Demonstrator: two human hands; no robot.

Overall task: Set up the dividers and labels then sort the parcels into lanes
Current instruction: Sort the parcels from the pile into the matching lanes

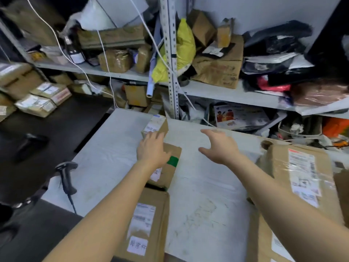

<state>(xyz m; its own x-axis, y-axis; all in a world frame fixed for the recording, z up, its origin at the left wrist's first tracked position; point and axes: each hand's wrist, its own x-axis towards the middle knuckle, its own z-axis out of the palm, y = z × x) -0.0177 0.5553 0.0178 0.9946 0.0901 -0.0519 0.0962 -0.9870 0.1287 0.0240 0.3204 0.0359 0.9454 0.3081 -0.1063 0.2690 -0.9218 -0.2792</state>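
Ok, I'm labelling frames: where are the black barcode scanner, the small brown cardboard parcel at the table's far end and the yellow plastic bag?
Black barcode scanner (pixel 66 179): head view, its handle.
Small brown cardboard parcel (pixel 156 125): head view, its labelled top.
Yellow plastic bag (pixel 186 44): head view, its upper half.

- The table (pixel 198 186) stands before the shelves (pixel 226 91), with its far edge just beside them.
- Left of the table's middle, three parcels lie in a row. The small parcel (pixel 155 125) is at the far edge, the middle parcel (pixel 170 171) just before it, and the near parcel (pixel 145 224) at the near edge.
- The large parcel (pixel 302 176) lies at the right edge, well apart from the row.
- The scanner (pixel 66 176) is at the left edge.
- The left hand (pixel 151 150) is over the middle parcel's far end.
- The right hand (pixel 219 146) is between the row and the large parcel.
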